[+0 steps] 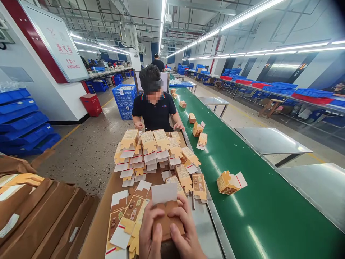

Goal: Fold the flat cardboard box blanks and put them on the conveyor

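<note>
Between my two hands is a small brown cardboard box (165,208), its white flap standing up at the far side. My left hand (151,230) grips its left side, with the thumb on the near part. From the right, my right hand (185,230) wraps around it, thumb pressed against the brown face. Flat printed box blanks (132,212) lie overlapping just left of my left hand. Beyond my hands rises a pile of folded cream-and-brown boxes (161,144), many with white flaps sticking out.
A green conveyor belt (250,216) runs along the right, carrying several boxes, one nearby box (229,182) with its flap open. Across the pile sits a person (155,104) in a dark shirt. Brown paper-wrapped bundles (48,216) and stacked blue crates (24,122) stand on the left.
</note>
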`<action>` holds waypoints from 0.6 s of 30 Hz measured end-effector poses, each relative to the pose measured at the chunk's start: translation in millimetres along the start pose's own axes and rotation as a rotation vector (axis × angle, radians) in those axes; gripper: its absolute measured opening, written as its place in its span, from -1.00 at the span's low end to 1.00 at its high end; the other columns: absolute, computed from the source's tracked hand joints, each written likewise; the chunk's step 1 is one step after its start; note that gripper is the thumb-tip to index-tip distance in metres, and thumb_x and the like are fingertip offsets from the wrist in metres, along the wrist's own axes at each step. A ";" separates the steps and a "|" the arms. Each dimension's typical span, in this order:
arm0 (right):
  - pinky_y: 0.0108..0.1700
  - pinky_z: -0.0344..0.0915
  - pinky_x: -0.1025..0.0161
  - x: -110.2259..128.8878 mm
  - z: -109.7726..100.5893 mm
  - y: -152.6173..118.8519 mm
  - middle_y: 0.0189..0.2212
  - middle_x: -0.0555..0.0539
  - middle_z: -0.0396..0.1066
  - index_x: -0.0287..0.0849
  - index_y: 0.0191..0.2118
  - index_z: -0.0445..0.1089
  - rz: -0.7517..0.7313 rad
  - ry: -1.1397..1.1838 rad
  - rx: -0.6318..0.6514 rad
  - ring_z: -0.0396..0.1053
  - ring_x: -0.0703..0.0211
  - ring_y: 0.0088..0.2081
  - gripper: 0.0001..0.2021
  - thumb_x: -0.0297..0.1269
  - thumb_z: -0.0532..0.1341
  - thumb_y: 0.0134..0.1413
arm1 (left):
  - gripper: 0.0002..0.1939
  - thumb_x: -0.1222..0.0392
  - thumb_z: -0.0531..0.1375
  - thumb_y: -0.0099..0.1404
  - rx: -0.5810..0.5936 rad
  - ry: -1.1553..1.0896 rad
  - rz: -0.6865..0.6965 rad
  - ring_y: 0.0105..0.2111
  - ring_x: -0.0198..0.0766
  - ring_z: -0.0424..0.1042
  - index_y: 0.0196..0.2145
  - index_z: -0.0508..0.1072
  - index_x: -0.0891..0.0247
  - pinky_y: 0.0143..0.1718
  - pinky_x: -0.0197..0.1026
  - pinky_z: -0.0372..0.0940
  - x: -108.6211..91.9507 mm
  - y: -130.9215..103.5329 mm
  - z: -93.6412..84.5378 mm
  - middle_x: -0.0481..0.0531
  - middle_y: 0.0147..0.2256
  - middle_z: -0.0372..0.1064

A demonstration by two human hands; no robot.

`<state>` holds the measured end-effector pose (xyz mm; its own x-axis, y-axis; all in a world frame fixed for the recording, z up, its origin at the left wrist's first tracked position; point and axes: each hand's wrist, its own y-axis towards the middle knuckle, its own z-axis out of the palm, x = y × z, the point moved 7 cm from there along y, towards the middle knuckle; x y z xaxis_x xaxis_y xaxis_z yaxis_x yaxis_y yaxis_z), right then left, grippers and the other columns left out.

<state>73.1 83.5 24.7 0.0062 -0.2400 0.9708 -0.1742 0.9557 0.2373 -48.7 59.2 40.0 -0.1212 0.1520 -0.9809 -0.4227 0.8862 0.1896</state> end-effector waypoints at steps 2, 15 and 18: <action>0.02 0.17 0.07 -3.9 -2.7 2.1 0.04 -0.14 0.10 -0.12 -0.43 0.34 0.034 -0.085 0.041 0.23 -0.05 0.00 -0.85 -0.22 0.11 0.08 | -0.60 -0.04 -0.06 0.27 0.132 0.139 0.025 -0.19 -0.11 0.31 -0.60 0.33 0.16 -0.16 -0.15 0.22 1.2 3.8 6.9 0.06 -0.34 0.30; -0.19 0.36 0.11 -103.1 -77.7 0.7 -0.19 -0.13 0.46 -0.10 -0.06 0.18 0.522 0.295 -0.295 0.46 -0.04 -0.21 -0.38 0.03 0.35 -0.27 | -0.52 -0.21 -0.06 0.19 0.075 0.313 -0.427 0.19 -0.09 0.09 -0.11 0.31 0.13 0.17 -0.02 0.04 98.1 38.9 -12.0 0.10 0.15 0.17; -0.21 0.37 0.15 -117.7 -138.5 50.1 -0.18 -0.09 0.47 -0.10 -0.12 0.24 0.517 0.243 -0.456 0.46 0.00 -0.21 -0.51 0.02 0.29 -0.17 | -0.50 -0.20 -0.07 0.14 0.036 0.578 -0.451 0.15 0.03 0.15 -0.11 0.30 0.15 0.10 0.07 0.11 139.8 42.0 -42.7 0.15 0.13 0.17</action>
<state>200.0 183.3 -72.7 0.2617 0.2550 0.9309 0.2131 0.9254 -0.3134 -121.7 99.0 -87.3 -0.4011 -0.4772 -0.7819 -0.5151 0.8234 -0.2382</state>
